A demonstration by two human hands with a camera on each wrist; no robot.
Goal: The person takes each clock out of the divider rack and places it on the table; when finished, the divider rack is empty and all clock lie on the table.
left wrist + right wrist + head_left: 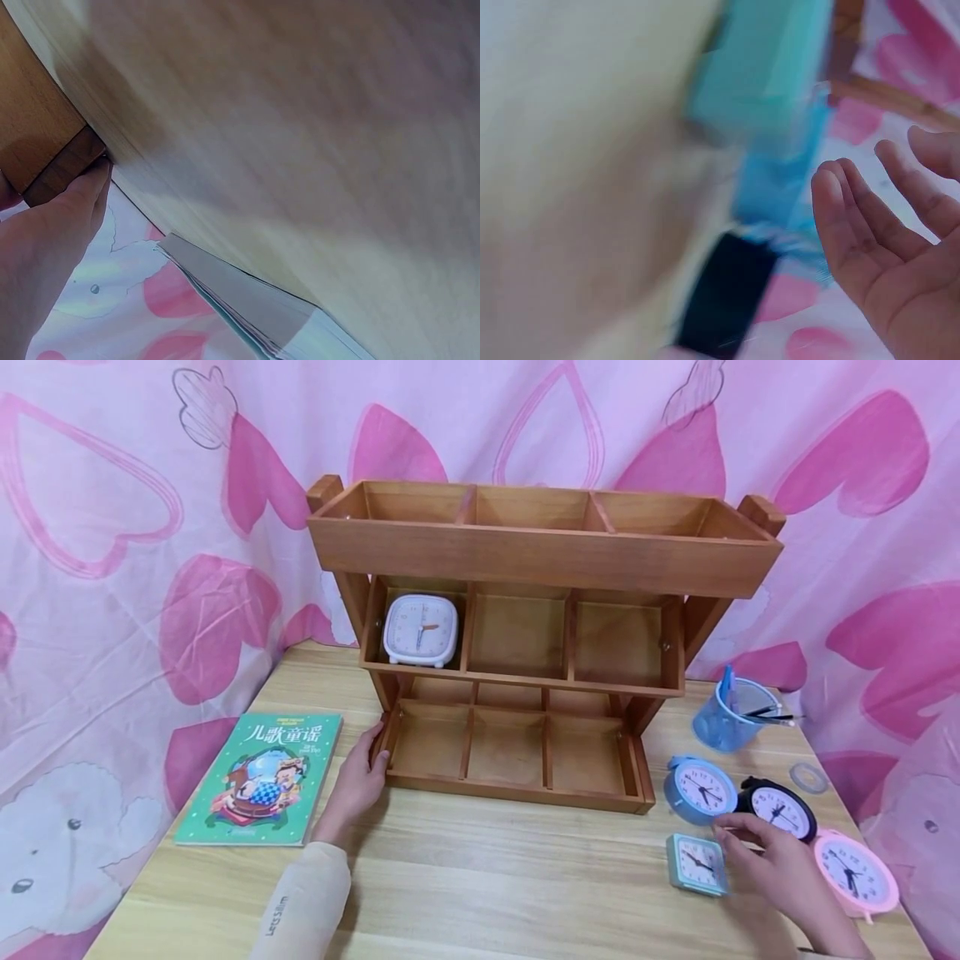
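A three-tier wooden rack [517, 793] with divided compartments stands on the table. My left hand [366, 777] grips its lower left end; the left wrist view shows the fingers [94, 184] against the wooden edge [67, 165]. In the middle tier's left compartment sits a white alarm clock [422, 628]. My right hand [776, 868], fingers loosely bent and holding nothing, hovers just right of a small square teal clock [697, 864]. Around that hand stand a blue alarm clock [701, 789], a black one [778, 810] and a pink one [855, 872].
A green picture book [262, 777] lies on the table left of the rack. Behind the clocks at the right are a blue mesh pen cup [723, 718] holding pens and a roll of clear tape [809, 777]. A pink heart-patterned curtain [480, 418] hangs behind.
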